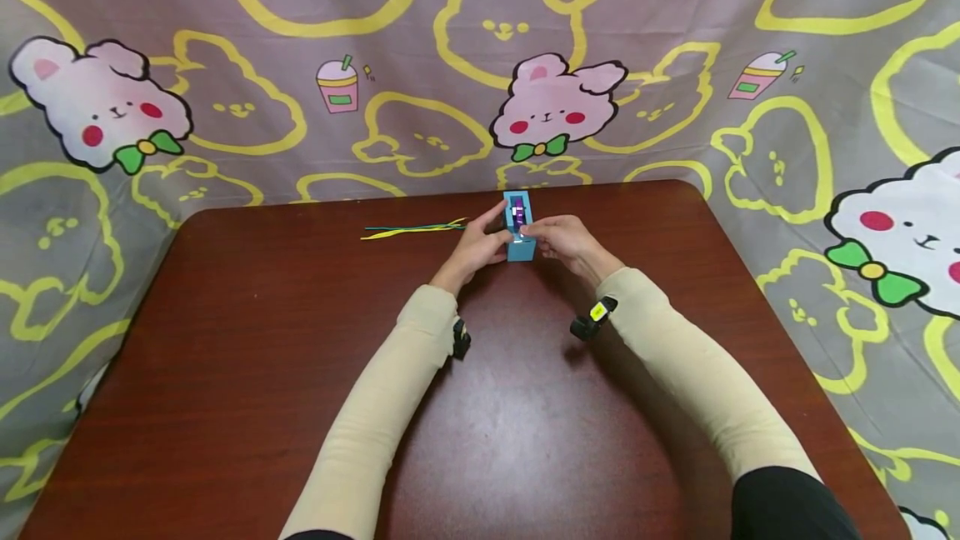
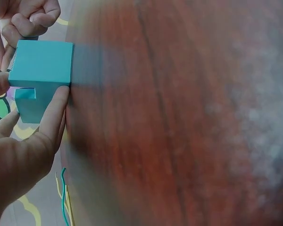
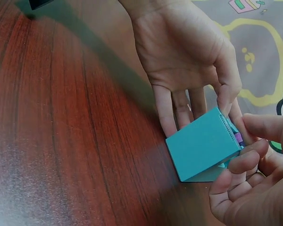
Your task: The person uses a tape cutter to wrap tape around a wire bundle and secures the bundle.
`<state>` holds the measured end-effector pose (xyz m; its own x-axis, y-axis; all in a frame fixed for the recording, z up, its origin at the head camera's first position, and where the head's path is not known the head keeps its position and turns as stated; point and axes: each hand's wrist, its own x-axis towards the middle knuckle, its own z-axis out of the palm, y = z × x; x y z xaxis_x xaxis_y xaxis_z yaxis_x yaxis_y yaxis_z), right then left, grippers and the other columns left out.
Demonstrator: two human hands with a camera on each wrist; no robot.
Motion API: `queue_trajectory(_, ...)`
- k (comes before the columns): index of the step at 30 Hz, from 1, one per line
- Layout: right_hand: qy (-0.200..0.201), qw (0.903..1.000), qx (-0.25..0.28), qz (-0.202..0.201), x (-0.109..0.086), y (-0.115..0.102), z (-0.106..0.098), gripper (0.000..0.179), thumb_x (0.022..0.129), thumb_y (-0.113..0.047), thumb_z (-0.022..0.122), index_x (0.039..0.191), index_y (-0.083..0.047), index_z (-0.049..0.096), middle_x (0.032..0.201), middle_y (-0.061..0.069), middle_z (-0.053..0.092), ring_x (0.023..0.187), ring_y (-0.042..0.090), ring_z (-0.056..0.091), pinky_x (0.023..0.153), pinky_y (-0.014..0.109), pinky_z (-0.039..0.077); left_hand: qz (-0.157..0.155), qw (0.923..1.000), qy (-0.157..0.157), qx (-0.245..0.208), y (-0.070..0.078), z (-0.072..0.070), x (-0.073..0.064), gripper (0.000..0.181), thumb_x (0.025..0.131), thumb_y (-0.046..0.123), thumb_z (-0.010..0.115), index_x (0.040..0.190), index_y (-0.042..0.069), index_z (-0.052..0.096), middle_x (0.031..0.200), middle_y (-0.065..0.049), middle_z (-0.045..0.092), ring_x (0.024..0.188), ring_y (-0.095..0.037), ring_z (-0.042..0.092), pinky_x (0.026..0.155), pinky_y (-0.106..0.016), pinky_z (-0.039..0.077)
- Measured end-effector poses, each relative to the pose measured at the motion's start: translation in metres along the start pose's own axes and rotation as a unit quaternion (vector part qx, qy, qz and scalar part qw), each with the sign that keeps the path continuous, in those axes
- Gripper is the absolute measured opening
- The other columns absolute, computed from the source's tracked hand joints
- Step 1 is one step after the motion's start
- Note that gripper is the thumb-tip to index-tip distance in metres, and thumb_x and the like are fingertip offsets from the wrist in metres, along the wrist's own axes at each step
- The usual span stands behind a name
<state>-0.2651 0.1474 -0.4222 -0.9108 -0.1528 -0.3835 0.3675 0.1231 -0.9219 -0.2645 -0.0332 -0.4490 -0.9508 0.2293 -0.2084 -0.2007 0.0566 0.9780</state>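
Note:
A small teal tape dispenser (image 1: 521, 251) stands near the table's far edge, with a toothed strip along one edge and a purple core (image 1: 518, 212) in its top opening. My left hand (image 1: 477, 243) grips it from the left, its fingers spread along the side in the left wrist view. At the opening, on the right, the thumb and forefinger of my right hand (image 1: 566, 242) pinch close to the purple core. The other right fingers are curled in the right wrist view. Whether a tape end lies between those fingertips is too small to tell.
Thin yellow and green strands (image 1: 411, 230) lie on the brown table (image 1: 247, 357), left of my left hand. Behind the table hangs a patterned curtain (image 1: 427, 48). Dark wrist cameras with straps sit at both sleeves.

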Motion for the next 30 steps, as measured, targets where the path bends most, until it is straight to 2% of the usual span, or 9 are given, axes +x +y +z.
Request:
queue_trajectory(7,0.005,0.9996,-0.027,-0.008,-0.007,0.003,0.001,0.028,0.095,-0.020,0.072,0.108,0.006,0.072,0.069,0.001,0.049,0.062,0.013,0.044,0.064,0.029,0.042,0.010,0.9999,0.000,0.013,-0.001,0.001,-0.001,0.072,0.091,0.007,0.060,0.155,0.032,0.040,0.144,-0.015,0.044,0.113,-0.026,0.059,0.091,-0.045,0.054)
queue_trajectory(11,0.002,0.9998,-0.014,-0.012,-0.010,0.004,0.002,0.031,0.095,-0.018,0.072,0.110,0.009,0.070,0.070,0.002,0.049,0.062,0.013,0.043,0.063,0.028,0.040,0.014,0.9997,0.000,0.018,-0.002,0.001,-0.003,0.072,0.091,0.007,0.059,0.155,0.032,0.040,0.147,-0.015,0.043,0.116,-0.026,0.058,0.092,-0.046,0.053)
queue_trajectory(16,-0.008,0.9997,0.013,-0.018,-0.014,0.008,0.004,0.025,0.095,-0.015,0.071,0.105,0.008,0.072,0.067,0.002,0.047,0.060,0.013,0.042,0.061,0.027,0.039,0.014,0.9998,0.003,0.017,-0.003,0.002,-0.004,0.072,0.091,0.006,0.058,0.155,0.033,0.040,0.148,-0.016,0.043,0.119,-0.027,0.057,0.092,-0.047,0.053)
queue_trajectory(24,-0.011,0.9993,0.027,-0.024,-0.020,0.013,0.005,0.033,0.095,-0.013,0.072,0.112,0.015,0.066,0.064,0.001,0.047,0.057,0.012,0.041,0.059,0.026,0.038,0.016,0.9997,-0.002,0.016,-0.003,0.002,-0.006,0.070,0.093,0.008,0.058,0.155,0.034,0.039,0.149,-0.016,0.041,0.121,-0.027,0.055,0.094,-0.048,0.051)
queue_trajectory(30,-0.015,0.9990,0.036,-0.020,-0.022,0.017,0.002,0.032,0.094,-0.012,0.072,0.109,0.015,0.065,0.066,0.003,0.048,0.057,0.012,0.042,0.060,0.027,0.038,0.012,0.9997,-0.002,0.020,-0.004,0.002,-0.005,0.070,0.093,0.010,0.059,0.155,0.034,0.039,0.149,-0.015,0.042,0.122,-0.027,0.055,0.095,-0.048,0.051)
